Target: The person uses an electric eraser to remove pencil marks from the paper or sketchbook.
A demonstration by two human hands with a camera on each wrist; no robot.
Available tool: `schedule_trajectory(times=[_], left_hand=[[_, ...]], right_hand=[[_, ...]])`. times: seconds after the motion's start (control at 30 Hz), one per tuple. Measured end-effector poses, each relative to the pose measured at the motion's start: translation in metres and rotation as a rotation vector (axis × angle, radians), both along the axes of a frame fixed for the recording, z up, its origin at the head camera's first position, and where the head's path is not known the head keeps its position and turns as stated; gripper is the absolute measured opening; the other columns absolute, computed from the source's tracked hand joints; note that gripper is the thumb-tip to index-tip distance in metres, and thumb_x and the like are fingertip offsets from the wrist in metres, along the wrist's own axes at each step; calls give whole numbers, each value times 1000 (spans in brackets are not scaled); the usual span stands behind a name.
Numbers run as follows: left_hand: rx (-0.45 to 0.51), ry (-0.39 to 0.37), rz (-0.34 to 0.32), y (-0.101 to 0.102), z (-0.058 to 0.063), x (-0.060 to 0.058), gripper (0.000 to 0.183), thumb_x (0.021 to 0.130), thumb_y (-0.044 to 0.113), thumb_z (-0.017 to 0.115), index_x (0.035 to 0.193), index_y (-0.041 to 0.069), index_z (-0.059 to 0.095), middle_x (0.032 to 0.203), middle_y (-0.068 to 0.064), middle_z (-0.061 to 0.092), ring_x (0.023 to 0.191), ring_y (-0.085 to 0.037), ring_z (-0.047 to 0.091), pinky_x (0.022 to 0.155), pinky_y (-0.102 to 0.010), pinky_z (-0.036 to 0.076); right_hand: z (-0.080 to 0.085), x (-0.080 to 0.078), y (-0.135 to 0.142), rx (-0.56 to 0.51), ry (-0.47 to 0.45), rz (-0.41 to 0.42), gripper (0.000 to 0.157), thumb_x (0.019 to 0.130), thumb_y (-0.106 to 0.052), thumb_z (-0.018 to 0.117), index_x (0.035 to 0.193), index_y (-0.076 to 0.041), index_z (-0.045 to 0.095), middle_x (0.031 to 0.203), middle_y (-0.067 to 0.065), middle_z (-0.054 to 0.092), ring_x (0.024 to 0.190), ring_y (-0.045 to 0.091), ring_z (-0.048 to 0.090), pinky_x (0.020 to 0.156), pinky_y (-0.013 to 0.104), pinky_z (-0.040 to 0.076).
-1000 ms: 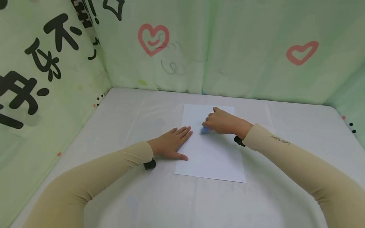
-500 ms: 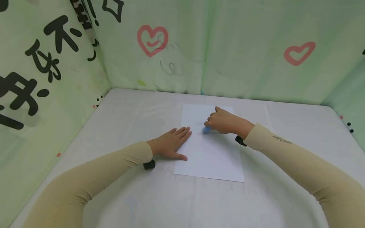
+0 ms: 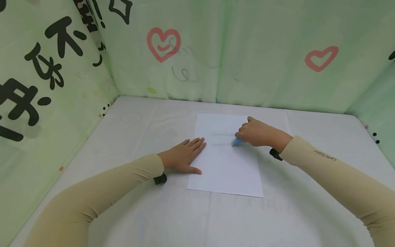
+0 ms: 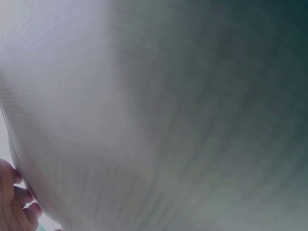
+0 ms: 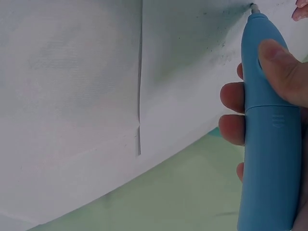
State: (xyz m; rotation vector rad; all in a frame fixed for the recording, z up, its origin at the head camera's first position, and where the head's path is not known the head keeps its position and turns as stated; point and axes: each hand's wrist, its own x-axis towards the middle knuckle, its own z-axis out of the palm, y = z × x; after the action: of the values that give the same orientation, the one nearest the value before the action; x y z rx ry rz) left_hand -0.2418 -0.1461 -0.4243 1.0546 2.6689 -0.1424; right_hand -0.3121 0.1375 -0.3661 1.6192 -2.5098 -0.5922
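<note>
A sheet of white paper [image 3: 225, 171] lies on the table, with faint grey streaks [image 3: 222, 144] across its upper half. My left hand [image 3: 185, 156] rests flat over the sheet's left edge, fingers spread; its fingertips [image 4: 19, 195] peek in at the lower left of the left wrist view. Over the sheet's upper right, my right hand [image 3: 259, 133] grips a blue electric eraser [image 5: 272, 144], thumb on its button and fingers curled round the body. The small pale tip [image 5: 255, 8] meets the paper, and dark crumbs [image 5: 224, 53] are scattered near it.
A white cloth covers the table [image 3: 148, 216]. Green printed curtains [image 3: 262, 68] with hearts and black characters enclose its back and sides. Each wrist wears a dark camera, seen beneath the left cuff [image 3: 160, 178] and right cuff [image 3: 275, 154].
My right hand has slid rightward across the paper with the electric eraser, mostly in the last half second. The left hand keeps its place; the head view has shifted slightly.
</note>
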Motion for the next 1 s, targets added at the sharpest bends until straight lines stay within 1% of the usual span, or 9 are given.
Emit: schedule_trajectory(times=[0.17, 0.3, 0.43, 0.53, 0.63, 0.7, 0.8, 0.9, 1.0], left_hand=[[16, 9, -4, -1, -3, -2, 100, 85, 73, 39, 152, 10, 1, 161, -7, 0, 149, -22, 2, 120, -44, 12], [23, 9, -7, 0, 0, -2, 99, 85, 72, 40, 152, 10, 1, 161, -7, -1, 149, -22, 2, 120, -44, 11], [18, 4, -5, 0, 3, -2, 100, 85, 72, 40, 152, 9, 0, 161, -7, -1, 149, -22, 1, 120, -44, 11], [12, 2, 0, -1, 4, -2, 100, 85, 72, 40, 152, 9, 0, 160, -8, -2, 149, -22, 1, 120, -44, 11], [7, 0, 6, -1, 5, -1, 100, 85, 72, 40, 152, 9, 0, 160, -7, -2, 149, -22, 0, 120, -44, 11], [13, -6, 9, -1, 5, -1, 100, 85, 72, 41, 152, 10, 0, 160, -7, -2, 149, -22, 1, 120, -44, 11], [15, -10, 4, 0, 3, -1, 100, 85, 72, 41, 152, 10, 0, 161, -7, -2, 149, -22, 0, 120, -44, 11], [15, -12, -1, 0, 2, 0, 100, 85, 72, 40, 152, 10, 0, 160, -7, -2, 149, -22, 1, 120, -44, 11], [18, -22, 3, -1, 1, 1, 100, 85, 73, 40, 152, 10, 1, 161, -7, -1, 149, -22, 1, 120, -44, 11]], right_hand=[[1, -4, -5, -16, 5, -7, 14, 77, -17, 75, 84, -13, 64, 70, -1, 63, 65, 16, 58, 61, 30, 29], [5, -4, -7, 14, -8, -35, 13, 78, -17, 75, 83, -13, 63, 70, -1, 64, 64, 15, 56, 61, 29, 28], [10, -2, -2, 40, -39, -63, 12, 78, -15, 74, 81, -14, 62, 69, -2, 63, 61, 13, 54, 60, 28, 25], [12, 0, 4, 46, -45, -74, 12, 78, -15, 74, 81, -13, 63, 69, -3, 63, 61, 12, 53, 60, 28, 24], [14, 3, 8, 43, -38, -83, 12, 78, -15, 74, 85, -13, 64, 71, -2, 64, 62, 13, 55, 60, 28, 25], [15, 4, 11, 22, -40, -107, 13, 79, -15, 73, 88, -12, 64, 73, -1, 65, 64, 14, 56, 60, 28, 28], [16, 8, 17, -66, -115, -211, 9, 85, -14, 67, 89, -9, 61, 73, 0, 64, 64, 13, 55, 60, 30, 35], [17, 11, 30, -200, -265, -385, 7, 90, -14, 59, 91, -7, 56, 74, 2, 60, 65, 14, 50, 62, 33, 42], [16, 15, 49, -310, -395, -547, 19, 91, -18, 58, 102, -3, 56, 84, 7, 62, 71, 18, 52, 67, 38, 47]])
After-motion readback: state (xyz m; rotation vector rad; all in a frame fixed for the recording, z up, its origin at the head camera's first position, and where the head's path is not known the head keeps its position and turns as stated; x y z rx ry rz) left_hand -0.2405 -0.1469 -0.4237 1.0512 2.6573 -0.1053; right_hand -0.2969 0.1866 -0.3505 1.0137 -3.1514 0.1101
